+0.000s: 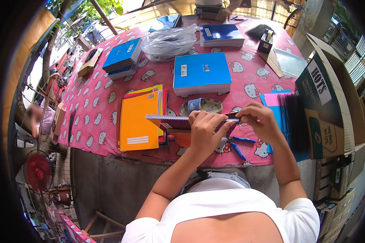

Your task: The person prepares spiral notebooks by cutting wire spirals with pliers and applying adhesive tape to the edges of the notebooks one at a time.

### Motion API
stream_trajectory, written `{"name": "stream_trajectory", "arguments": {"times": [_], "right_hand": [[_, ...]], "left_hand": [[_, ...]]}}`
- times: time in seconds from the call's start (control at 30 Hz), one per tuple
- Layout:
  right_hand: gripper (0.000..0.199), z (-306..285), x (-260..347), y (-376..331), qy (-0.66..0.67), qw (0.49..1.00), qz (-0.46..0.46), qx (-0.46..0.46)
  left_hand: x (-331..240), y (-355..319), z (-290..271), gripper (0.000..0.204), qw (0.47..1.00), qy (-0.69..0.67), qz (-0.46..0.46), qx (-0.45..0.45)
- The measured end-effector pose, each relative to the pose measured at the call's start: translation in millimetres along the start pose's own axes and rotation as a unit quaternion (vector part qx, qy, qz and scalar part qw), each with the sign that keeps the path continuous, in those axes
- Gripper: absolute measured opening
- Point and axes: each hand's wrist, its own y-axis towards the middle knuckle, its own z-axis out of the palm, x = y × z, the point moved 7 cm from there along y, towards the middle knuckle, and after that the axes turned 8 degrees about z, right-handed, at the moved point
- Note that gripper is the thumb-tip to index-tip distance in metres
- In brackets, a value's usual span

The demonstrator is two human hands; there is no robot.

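Observation:
My left hand (205,127) grips a purple notebook (172,120), held edge-up above the table's near side with its page edges toward the top. At the notebook's right end, my right hand (258,116) has thumb and fingers pinched together on a small dark piece, too small to make out. Just beyond the notebook lies a round tape-like roll (200,105), blue and pale. Below my hands rest two slim blue handles (239,151); whether they belong to one tool cannot be told. To the left is a stack of spiral notebooks (140,121), orange on top.
Blue notebook stacks (202,71) stand beyond my hands, beside a clear plastic bag (168,42). Black binding coils (290,117) lie at right, against a large open carton (328,101). Another person's hand (224,15) shows at the far edge. A red fan (38,172) stands left.

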Motion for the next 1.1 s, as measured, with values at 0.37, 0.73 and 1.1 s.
{"name": "stream_trajectory", "arguments": {"times": [0.37,0.73,1.1], "right_hand": [[0.021,23,-7,-21,0.026,0.984,0.013,0.173],[0.019,17,3,-31,-0.003,0.992,-0.018,0.128],[0.015,4,5,-23,-0.040,0.999,0.022,0.023]], "left_hand": [[-22,-60,-12,0.025,0.989,0.014,0.147,-0.011],[-22,-54,-15,0.026,0.992,0.010,0.126,-0.020],[-9,-14,-10,0.023,1.000,-0.009,-0.005,0.016]]}}
